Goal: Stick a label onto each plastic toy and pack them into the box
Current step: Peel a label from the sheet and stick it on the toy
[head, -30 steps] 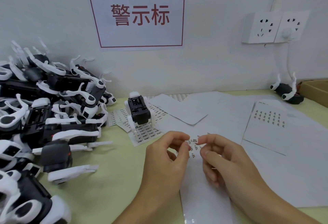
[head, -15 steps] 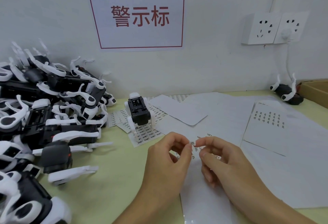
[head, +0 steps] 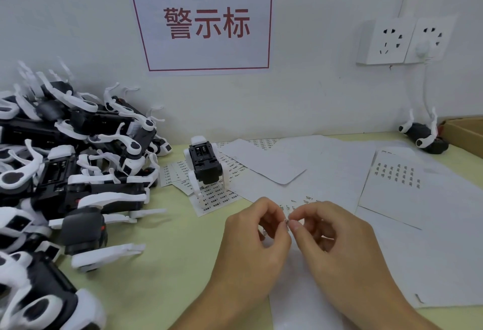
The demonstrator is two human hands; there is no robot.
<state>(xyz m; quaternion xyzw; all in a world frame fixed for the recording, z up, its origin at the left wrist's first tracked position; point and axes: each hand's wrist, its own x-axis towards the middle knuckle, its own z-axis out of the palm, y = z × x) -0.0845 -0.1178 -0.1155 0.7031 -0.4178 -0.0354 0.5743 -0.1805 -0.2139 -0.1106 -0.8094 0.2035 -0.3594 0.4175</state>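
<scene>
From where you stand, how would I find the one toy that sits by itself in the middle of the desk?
Start at the big wall sign with red characters and drop straight down to the green desk. There a single black-and-white toy lies on sheets of small printed labels. Unlike the heaped pile of toys on its left, it lies alone, its open black compartment showing.

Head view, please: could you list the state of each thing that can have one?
left hand: pinching the label
right hand: pinching the label
label: held between both hands
single toy: on the label sheets, battery bay uncovered
toy pile: heaped, left
cardboard box: open, far right
</scene>
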